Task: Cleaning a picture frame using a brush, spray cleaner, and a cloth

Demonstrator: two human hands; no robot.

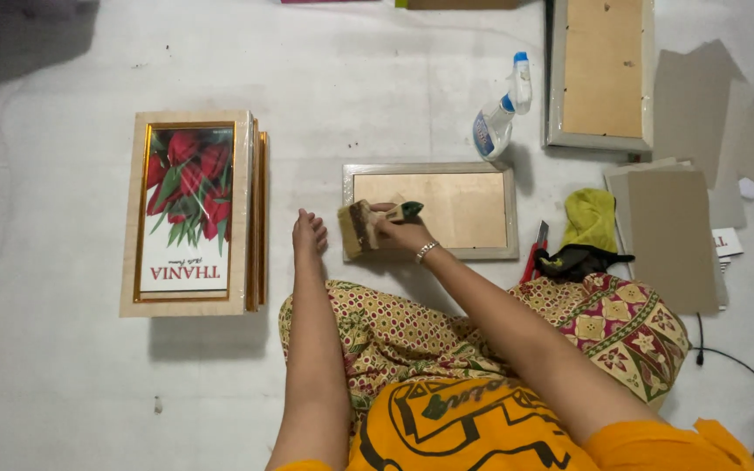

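Note:
My right hand [399, 231] grips a wide paintbrush [361, 225] with a dark green handle, its bristles at the left edge of a pale wooden picture frame [482, 250] that lies face down on the floor. My left hand [309, 234] rests flat on the white floor just left of that frame, holding nothing, fingers slightly apart. A silver bracelet circles my right wrist. My patterned trousers and orange shirt fill the bottom of the view.
A stack of framed red-flower pictures [187, 214] lies at the left. A spray bottle [501, 113] stands beyond the frame. Another frame [600, 139] lies face down at top right, with grey cardboard sheets [669, 235], a yellow cloth [590, 218], a black cloth and a red cutter [534, 253].

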